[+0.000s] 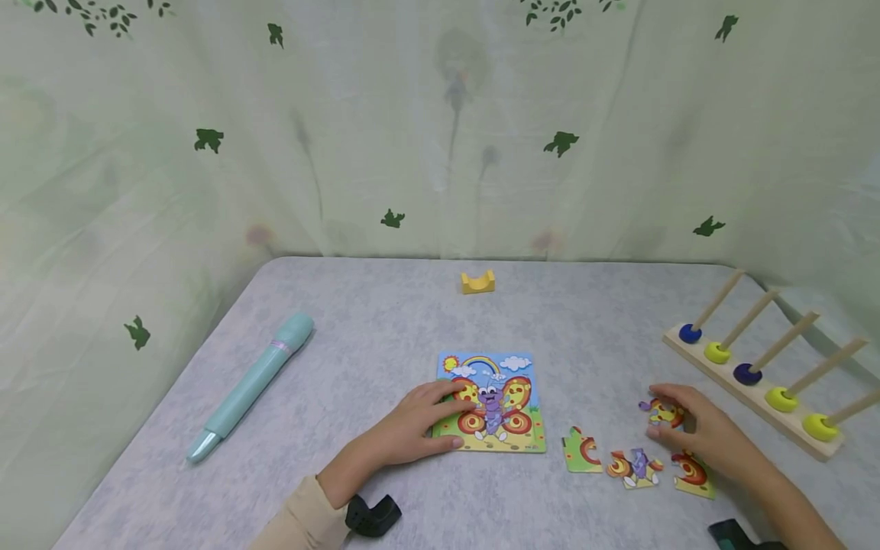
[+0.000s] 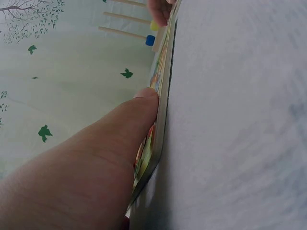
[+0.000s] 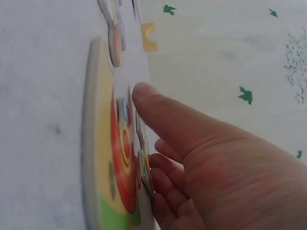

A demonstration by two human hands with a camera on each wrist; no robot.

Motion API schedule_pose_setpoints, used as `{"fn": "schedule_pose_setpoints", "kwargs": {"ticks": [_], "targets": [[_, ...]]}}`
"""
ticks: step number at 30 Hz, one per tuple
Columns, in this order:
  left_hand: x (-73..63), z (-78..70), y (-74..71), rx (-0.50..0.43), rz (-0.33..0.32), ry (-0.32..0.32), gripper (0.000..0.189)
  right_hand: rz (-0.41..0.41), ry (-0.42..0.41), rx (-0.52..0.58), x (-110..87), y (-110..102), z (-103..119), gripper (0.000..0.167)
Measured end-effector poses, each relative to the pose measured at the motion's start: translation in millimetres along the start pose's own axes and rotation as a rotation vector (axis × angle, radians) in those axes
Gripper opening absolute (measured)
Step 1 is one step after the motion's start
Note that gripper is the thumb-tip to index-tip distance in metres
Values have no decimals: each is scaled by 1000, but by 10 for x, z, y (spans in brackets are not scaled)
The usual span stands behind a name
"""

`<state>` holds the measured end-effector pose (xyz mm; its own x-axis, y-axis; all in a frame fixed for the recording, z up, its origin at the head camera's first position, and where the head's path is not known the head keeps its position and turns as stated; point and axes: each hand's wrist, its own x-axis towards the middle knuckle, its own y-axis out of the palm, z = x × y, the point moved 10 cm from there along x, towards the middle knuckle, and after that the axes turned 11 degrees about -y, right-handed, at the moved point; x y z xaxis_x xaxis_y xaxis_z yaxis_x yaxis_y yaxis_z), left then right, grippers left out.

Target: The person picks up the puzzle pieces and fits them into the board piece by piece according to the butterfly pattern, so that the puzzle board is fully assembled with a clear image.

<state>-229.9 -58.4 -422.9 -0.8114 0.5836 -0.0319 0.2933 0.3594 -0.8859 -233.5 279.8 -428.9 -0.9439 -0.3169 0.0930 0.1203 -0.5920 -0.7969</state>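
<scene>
My left hand (image 1: 422, 424) rests on the left side of a square butterfly puzzle board (image 1: 525, 441). Its fingers lie over the picture, and the thumb lies along the board's near edge, seen close in the left wrist view. To the right, the thumb and curled fingers of my right hand (image 1: 708, 428) surround a red and yellow puzzle piece (image 1: 665, 413) with a purple tip; part of it is hidden. Below lie a green-edged piece (image 1: 577, 452), a piece with a purple body (image 1: 639, 467) and a red spiral piece (image 1: 693, 475), the last nearest the right hand.
A wooden peg stand (image 1: 736, 380) with blue and yellow beads stands at the right. At the left lies a teal microphone-shaped object (image 1: 250, 389). A small yellow curved block (image 1: 477, 283) sits near the table's back edge, before a printed curtain (image 1: 440, 153).
</scene>
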Motion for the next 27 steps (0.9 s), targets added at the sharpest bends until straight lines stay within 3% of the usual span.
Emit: {"fn": "schedule_pose_setpoints", "kwargs": {"ticks": [8,27], "targets": [[-2,8,1,3,-4,0,52,2,-52,-66,14,-4,41,64],[-5,0,-2,0,-4,-2,51,-75,86,-115,-15,-80,-5,63]]}}
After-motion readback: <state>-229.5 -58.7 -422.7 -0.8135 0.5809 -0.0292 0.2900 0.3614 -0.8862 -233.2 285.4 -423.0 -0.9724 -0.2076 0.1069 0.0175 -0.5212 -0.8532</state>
